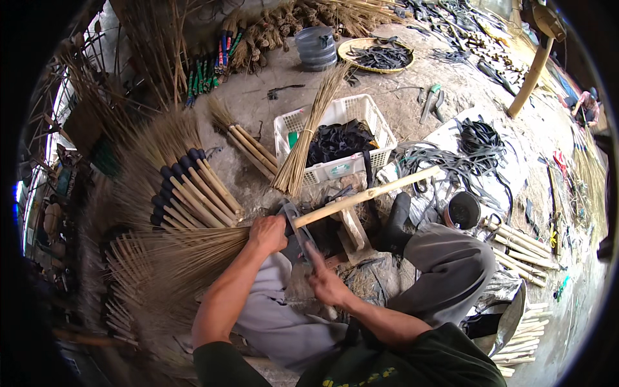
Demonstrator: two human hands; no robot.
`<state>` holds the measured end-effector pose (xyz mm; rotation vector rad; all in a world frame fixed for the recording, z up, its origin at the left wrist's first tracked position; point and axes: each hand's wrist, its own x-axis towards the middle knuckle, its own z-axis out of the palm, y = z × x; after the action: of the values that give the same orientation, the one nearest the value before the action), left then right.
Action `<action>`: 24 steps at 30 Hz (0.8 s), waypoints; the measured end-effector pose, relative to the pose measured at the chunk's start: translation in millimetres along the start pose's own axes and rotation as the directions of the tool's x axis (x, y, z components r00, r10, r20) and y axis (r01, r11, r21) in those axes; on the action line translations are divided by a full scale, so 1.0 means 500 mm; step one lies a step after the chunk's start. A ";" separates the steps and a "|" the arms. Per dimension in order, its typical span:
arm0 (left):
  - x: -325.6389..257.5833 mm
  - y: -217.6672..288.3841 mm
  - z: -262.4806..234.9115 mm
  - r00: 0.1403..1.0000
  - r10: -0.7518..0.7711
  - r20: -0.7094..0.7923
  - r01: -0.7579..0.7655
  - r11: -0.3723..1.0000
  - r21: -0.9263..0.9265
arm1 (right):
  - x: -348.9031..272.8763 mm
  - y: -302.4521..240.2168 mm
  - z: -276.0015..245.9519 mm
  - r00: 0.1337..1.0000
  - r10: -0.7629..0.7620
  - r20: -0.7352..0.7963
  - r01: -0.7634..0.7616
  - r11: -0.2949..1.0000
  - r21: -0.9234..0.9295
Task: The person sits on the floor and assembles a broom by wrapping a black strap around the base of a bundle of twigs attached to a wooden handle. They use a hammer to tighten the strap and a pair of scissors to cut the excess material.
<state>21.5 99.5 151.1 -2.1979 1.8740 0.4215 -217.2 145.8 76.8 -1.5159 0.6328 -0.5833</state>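
Across my lap lies a broom, its dry bristles (pixel 193 258) fanning out to the left and its pale wooden handle (pixel 367 195) pointing up and right. My left hand (pixel 268 233) is closed round the neck of the broom, where a dark binding shows partly beside the fingers. My right hand (pixel 327 284) grips the handle of a broad-bladed knife (pixel 295 216). Its grey blade lies across the broom handle close to my left hand; whether the edge touches the wood I cannot tell. Under the broom handle stands a small wooden block (pixel 351 229).
Ahead, a white basket (pixel 388 132) holds black rubber strips, with a tied straw bundle (pixel 308 132) leaning on it. Finished-looking brooms (pixel 200 187) lie left. A dark pot (pixel 463 210), loose strips (pixel 480 138) and bare sticks (pixel 522 251) lie right. Another person (pixel 585 106) sits far right.
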 end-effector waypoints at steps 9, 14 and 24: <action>0.014 -0.005 0.020 0.999 -0.022 -0.037 0.024 0.998 0.063 | -0.004 0.009 0.023 0.970 0.061 -0.234 -0.008 0.975 0.222; 0.007 -0.023 0.014 0.995 -0.078 -0.057 0.081 0.995 0.054 | 0.000 0.007 -0.015 0.982 0.154 0.110 -0.177 0.953 0.247; 0.018 -0.001 0.006 0.998 -0.060 0.011 0.060 0.998 -0.009 | 0.022 -0.012 -0.035 0.990 -0.093 -0.102 0.084 0.992 -0.091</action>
<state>23.3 92.2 144.9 -2.2466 1.7994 0.4320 -221.3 125.8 83.3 -1.6089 0.6821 -0.7160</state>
